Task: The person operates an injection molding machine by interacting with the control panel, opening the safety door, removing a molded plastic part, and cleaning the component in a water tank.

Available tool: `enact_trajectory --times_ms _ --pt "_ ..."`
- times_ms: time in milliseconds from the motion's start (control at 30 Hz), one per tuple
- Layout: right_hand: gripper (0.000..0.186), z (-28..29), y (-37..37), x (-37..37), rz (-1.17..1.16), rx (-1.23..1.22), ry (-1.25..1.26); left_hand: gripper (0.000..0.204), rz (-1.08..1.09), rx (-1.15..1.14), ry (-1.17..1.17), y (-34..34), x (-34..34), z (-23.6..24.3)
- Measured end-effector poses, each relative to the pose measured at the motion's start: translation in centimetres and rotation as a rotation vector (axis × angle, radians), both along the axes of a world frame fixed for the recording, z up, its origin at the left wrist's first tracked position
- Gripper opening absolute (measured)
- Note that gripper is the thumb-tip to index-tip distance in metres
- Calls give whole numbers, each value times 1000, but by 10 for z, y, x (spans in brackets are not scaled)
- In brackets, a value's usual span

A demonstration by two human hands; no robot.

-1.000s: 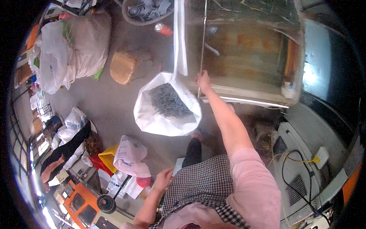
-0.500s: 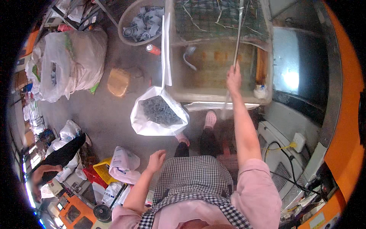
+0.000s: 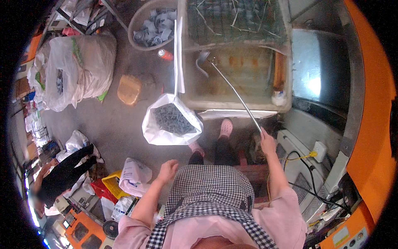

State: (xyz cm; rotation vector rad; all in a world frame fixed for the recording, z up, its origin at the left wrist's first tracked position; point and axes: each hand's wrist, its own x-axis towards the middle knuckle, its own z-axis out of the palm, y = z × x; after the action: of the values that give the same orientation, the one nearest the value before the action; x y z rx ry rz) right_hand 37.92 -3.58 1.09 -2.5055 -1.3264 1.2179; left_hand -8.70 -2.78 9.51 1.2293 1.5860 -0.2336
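My right hand [image 3: 268, 140] is closed around the near end of a long thin metal rod [image 3: 238, 96]. The rod slants forward and left into a pale-rimmed tub [image 3: 195, 101] that seems to hold shallow water. Its far tip ends beside a grey curved hose [image 3: 201, 64]; I cannot tell whether they touch. Dark green netting [image 3: 236, 25] with thin pale strips covers the tub's far part. My left hand [image 3: 168, 170] hangs by the apron, loosely curled with nothing visible in it. Ahead of it stands a white sack [image 3: 157, 139] full of small grey pieces [image 3: 172, 118].
Grey parts fill a round basket [image 3: 132, 35] at the far left, near a red can [image 3: 165, 54]. A tan stool [image 3: 129, 90] and a large plastic sack [image 3: 93, 66] stand left. Cables [image 3: 311, 182] run at my right. Another person [image 3: 66, 176] is at the left edge.
My right hand has drawn back toward me, and the rod has swung from pointing straight ahead to slanting left, its tip by the hose. My left hand has shifted slightly, its fingers curling in.
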Motion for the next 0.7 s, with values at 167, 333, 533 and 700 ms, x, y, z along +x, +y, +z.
enact_trajectory --times_ms 167,333,533,700 --pt "34 -82 40 1 32 29 22 26 -38 -13 35 5 4 -7" --pt "33 -122 90 -21 -81 12 70 26 44 -174 106 9 15 -5" --pt "32 -188 149 -25 -223 205 136 28 -158 19 25 -5 0 -42" --pt "32 -213 187 -27 -309 279 108 25 -11 -2 50 -5 4 -54"
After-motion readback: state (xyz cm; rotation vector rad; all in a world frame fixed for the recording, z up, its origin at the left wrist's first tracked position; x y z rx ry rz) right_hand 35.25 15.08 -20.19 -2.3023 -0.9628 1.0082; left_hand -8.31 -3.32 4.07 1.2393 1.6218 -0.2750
